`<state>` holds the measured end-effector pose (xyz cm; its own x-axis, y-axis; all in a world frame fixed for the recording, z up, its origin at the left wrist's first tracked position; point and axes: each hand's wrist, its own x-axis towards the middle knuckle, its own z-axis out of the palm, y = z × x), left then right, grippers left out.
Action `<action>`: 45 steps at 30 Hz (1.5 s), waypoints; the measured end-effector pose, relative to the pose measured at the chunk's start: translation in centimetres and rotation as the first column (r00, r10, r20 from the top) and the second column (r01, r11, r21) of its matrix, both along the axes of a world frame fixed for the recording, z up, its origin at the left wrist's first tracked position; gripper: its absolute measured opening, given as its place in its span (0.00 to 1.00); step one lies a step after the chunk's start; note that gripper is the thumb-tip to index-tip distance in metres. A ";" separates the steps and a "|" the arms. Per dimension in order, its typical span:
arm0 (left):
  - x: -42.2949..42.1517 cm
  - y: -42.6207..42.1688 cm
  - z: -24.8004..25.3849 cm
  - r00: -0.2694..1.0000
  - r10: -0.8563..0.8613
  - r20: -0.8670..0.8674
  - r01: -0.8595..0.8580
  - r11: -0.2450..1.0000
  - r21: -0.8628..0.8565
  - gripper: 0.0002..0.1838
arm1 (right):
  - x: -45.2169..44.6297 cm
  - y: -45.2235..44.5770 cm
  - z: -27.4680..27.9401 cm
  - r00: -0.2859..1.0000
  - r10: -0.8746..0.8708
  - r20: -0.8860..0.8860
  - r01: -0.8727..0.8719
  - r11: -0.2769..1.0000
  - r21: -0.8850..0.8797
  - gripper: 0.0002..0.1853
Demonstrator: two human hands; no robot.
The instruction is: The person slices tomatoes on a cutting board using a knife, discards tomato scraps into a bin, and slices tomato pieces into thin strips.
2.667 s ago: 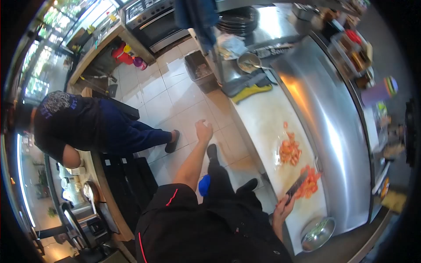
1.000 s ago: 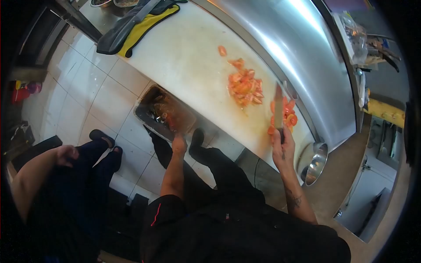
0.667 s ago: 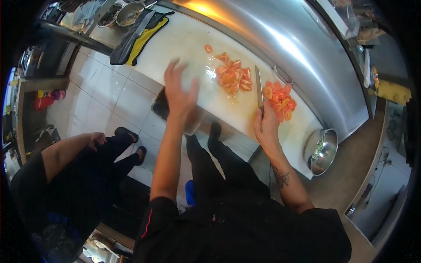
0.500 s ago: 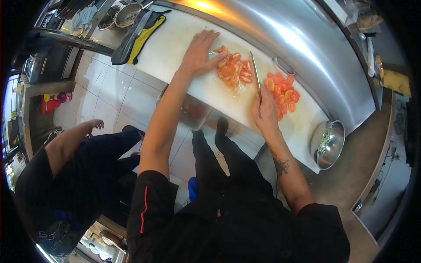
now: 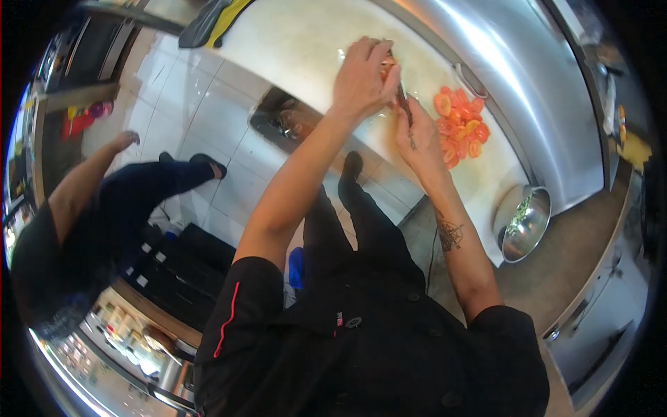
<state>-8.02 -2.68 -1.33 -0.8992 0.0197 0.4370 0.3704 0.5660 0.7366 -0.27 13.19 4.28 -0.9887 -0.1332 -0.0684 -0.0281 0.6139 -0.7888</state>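
Observation:
My left hand [image 5: 361, 78] is cupped, fingers curled around a bunch of chopped tomato pieces [image 5: 387, 64] on the white cutting board [image 5: 299, 48]. My right hand [image 5: 420, 139] is closed around the handle of a knife [image 5: 403, 103]. The knife's blade stands against the chopped tomato, close to my left fingers, and is mostly hidden by them. To the right of the knife lies a heap of halved tomatoes [image 5: 458, 125] on the board. Wet juice and small bits lie around my hands.
A steel bowl [image 5: 526, 224] with chopped greens stands at the board's right end. A container [image 5: 267, 121] sits below the board's near edge. A black-and-yellow cloth-like item [image 5: 222, 24] lies at the left end. Another person [image 5: 90, 201] is at the left.
My left hand has gone from lying flat beside the chopped tomato to gathering it. My right hand has brought the knife left against the pieces. The other person has shifted left.

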 end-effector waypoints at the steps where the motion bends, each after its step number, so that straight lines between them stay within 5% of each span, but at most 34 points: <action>1: 0.4 0.4 -0.2 0.999 0.035 0.008 -0.035 0.999 -0.002 0.24 | 0.0 0.1 -0.3 0.999 0.035 0.008 -0.035 0.999 -0.002 0.16; 4: 0.5 1.4 -1.1 0.967 0.197 -0.163 -0.205 0.978 -0.035 0.25 | -0.4 0.1 -0.5 0.997 0.071 0.002 -0.071 0.996 0.047 0.16; 14: 4.4 -0.5 -0.9 0.886 0.455 -0.084 -0.452 0.890 0.056 0.24 | 0.7 -3.3 0.1 0.976 0.212 0.046 -0.214 0.976 0.044 0.17; 16: 6.0 -2.4 -1.1 0.862 0.501 -0.078 -0.499 0.866 0.046 0.23 | 1.5 -4.8 0.2 0.952 0.296 0.076 -0.287 0.951 -0.111 0.17; 21: 11.5 -7.3 -4.0 0.727 0.687 0.003 -0.672 0.710 0.208 0.19 | 4.5 -9.8 -2.2 0.913 0.405 -0.047 -0.402 0.914 0.053 0.21; 25: 15.2 -9.8 -12.8 0.754 0.609 0.249 -0.647 0.753 0.117 0.27 | 5.5 -12.4 -3.4 0.913 0.408 0.008 -0.408 0.912 0.035 0.24; 30: 17.4 -11.7 -14.1 0.629 0.445 0.638 -0.636 0.766 0.093 0.30 | 4.8 -10.0 -2.2 0.920 0.389 -0.038 -0.390 0.921 -0.019 0.24; 35: 18.2 -12.6 -12.6 0.585 0.521 0.621 -0.721 0.685 0.105 0.28 | 3.5 -3.0 0.9 0.987 0.074 0.142 -0.058 0.992 -0.116 0.22; 36: 18.2 -12.8 -12.8 0.598 0.527 0.604 -0.728 0.672 0.135 0.28 | 2.8 -1.4 1.1 0.991 0.058 0.123 -0.043 0.992 -0.120 0.22; 38: 17.8 -13.0 -11.7 0.602 0.495 0.626 -0.730 0.659 0.182 0.28 | 2.1 1.8 0.3 0.986 0.073 -0.148 -0.032 0.965 0.259 0.22; 41: 16.7 -13.6 -12.7 0.625 0.501 0.598 -0.712 0.681 0.174 0.28 | 0.0 3.8 -1.8 0.947 0.084 -0.309 0.046 0.919 0.391 0.22; 45: 15.8 -12.8 -11.0 0.623 0.456 0.635 -0.681 0.716 0.154 0.28 | -0.7 2.1 -1.5 0.952 0.111 -0.285 -0.032 0.963 0.267 0.23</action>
<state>7.76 -15.52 -12.36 -0.7421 -0.6270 -0.2371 -0.4375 0.1850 0.8800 -1.00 15.32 2.73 -0.9579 -0.2210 0.1831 -0.2863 0.7817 -0.5540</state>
